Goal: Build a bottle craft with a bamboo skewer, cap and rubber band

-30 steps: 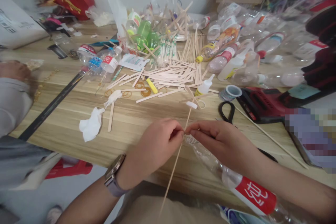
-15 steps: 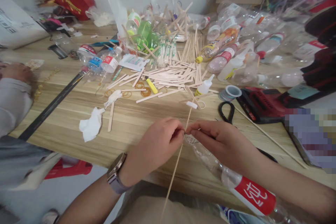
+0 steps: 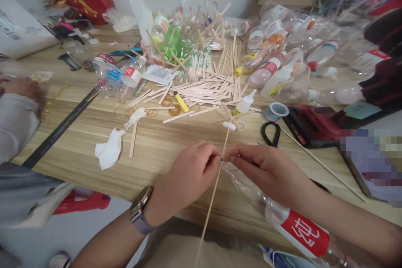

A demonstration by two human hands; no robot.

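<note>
A thin wooden stick (image 3: 210,205) slants from a white bottle cap (image 3: 229,125) on the table down toward my lap. My left hand (image 3: 191,171), with a watch on the wrist, is closed in a pinch right beside the stick. From the other side my right hand (image 3: 264,165) pinches too, its fingertips almost meeting the left ones. Between them shows a bit of thin dark strand, with a fine loop below the right fingers; whether it goes round the stick I cannot tell. Under my right forearm lies a clear plastic bottle (image 3: 251,190) with a red label.
Flat craft sticks (image 3: 204,90) lie heaped mid-table, near a yellow-handled tool (image 3: 181,102) and a glue bottle (image 3: 245,102). Black-handled scissors (image 3: 270,134), a tape roll (image 3: 275,111) and a red-black power tool (image 3: 309,123) are at right. Another person's sleeve (image 3: 17,121) is at left.
My hands keep almost the same pinch at the stick. The left wrist has shifted very slightly to the right; the things on the table have stayed put.
</note>
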